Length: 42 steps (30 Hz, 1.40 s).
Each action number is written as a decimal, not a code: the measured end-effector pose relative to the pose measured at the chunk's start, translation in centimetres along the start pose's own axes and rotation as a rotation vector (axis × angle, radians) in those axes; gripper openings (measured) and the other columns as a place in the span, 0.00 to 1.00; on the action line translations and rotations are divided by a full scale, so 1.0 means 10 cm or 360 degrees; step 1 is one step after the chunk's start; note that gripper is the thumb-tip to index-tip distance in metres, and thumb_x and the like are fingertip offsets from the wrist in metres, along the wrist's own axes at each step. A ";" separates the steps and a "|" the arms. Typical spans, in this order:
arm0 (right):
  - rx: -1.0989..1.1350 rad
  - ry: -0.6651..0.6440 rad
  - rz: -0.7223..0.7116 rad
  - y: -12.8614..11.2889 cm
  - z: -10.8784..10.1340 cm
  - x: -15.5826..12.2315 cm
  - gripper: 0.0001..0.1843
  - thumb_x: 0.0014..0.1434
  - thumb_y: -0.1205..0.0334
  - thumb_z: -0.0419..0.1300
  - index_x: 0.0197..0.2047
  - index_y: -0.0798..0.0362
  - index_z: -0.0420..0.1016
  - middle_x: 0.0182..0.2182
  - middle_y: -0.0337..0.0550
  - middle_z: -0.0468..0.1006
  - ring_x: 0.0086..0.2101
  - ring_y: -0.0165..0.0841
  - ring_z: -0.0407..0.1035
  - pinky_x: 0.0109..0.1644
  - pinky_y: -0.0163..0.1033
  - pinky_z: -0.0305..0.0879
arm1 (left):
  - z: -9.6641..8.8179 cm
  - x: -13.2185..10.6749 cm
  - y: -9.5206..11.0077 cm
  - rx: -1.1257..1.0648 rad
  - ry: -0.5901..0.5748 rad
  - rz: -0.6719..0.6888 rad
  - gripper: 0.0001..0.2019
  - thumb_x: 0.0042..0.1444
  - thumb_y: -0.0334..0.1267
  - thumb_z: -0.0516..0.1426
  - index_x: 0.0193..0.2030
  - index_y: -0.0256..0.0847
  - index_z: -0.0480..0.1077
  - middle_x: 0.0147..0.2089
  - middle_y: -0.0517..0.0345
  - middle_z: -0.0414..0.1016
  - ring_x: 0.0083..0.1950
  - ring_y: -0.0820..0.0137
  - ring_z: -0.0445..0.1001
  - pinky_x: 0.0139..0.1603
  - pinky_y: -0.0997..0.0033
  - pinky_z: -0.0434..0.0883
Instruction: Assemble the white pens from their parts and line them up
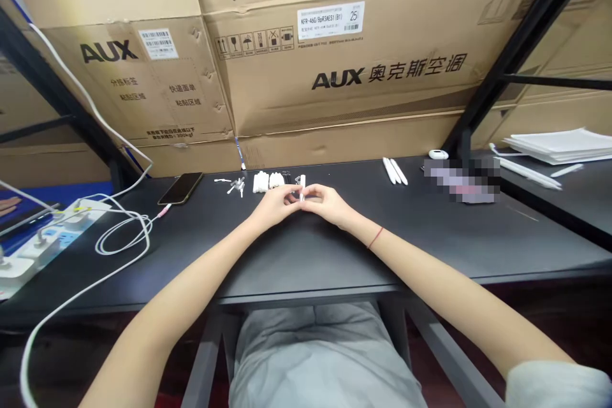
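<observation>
Hands close together mid-desk: our left hand (275, 205) and right hand (326, 206) meet at the fingertips, both pinching a small white stick-shaped part (302, 187) held upright between them. Part too small to identify. Thin red band (375, 237) on our right wrist.

Left to right along the black desk (306, 255): white power strip (62, 224) with plugs in it, white cable (123, 236) looped beside it, then a phone (180, 188) lying flat. Next, small white pieces (235, 186) in a loose cluster and two bundles of white sticks (268, 182) just left of our hands. Right of our hands, two white rods (394, 170) lie side by side, then a small white oval object (438, 154) and a pixelated patch (461, 180), contents unreadable. Further right, a stack of white paper (559, 145) and more white rods (528, 172). AUX cardboard boxes (210, 44) stand behind the desk.
</observation>
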State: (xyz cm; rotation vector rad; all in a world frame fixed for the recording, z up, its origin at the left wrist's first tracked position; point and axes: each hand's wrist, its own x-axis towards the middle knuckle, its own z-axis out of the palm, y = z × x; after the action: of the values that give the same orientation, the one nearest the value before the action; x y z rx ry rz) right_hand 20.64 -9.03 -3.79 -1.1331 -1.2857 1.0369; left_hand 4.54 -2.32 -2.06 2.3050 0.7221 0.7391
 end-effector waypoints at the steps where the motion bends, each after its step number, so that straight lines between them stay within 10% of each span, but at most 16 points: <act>1: -0.0003 -0.0027 -0.0031 0.00 0.00 0.00 0.12 0.45 0.61 0.66 0.34 0.53 0.70 0.36 0.43 0.79 0.41 0.37 0.75 0.53 0.48 0.67 | 0.02 0.00 0.00 -0.0044 0.0050 -0.0041 0.16 0.52 0.37 0.58 0.48 0.37 0.71 0.46 0.51 0.75 0.37 0.70 0.75 0.41 0.69 0.74; 11: -0.0352 -0.0175 -0.0252 -0.04 0.02 -0.06 0.10 0.47 0.61 0.63 0.34 0.53 0.69 0.39 0.43 0.78 0.41 0.35 0.74 0.51 0.45 0.68 | 0.07 -0.01 0.00 0.0004 0.0111 -0.0060 0.10 0.55 0.34 0.54 0.43 0.35 0.72 0.46 0.50 0.73 0.40 0.68 0.74 0.44 0.67 0.73; 22: -0.0744 0.0231 -0.0732 -0.26 -0.20 -0.09 0.14 0.48 0.62 0.62 0.37 0.49 0.62 0.30 0.37 0.76 0.31 0.32 0.74 0.39 0.40 0.72 | 0.06 -0.09 0.04 0.0390 -0.0087 0.0254 0.12 0.59 0.35 0.51 0.47 0.37 0.72 0.34 0.56 0.74 0.34 0.68 0.70 0.40 0.68 0.68; 42: -0.0985 -0.0047 -0.0631 -0.27 -0.32 -0.13 0.12 0.54 0.57 0.60 0.40 0.48 0.63 0.34 0.41 0.78 0.35 0.34 0.75 0.39 0.40 0.72 | -0.02 -0.07 -0.05 0.0719 -0.0228 0.0406 0.15 0.61 0.34 0.49 0.50 0.39 0.72 0.37 0.52 0.73 0.40 0.65 0.71 0.45 0.66 0.68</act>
State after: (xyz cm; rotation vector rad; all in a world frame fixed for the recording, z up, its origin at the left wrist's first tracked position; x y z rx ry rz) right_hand 23.62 -10.87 -1.24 -1.2361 -1.8328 0.3631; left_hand 3.77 -2.36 -2.46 2.8680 0.5789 0.5521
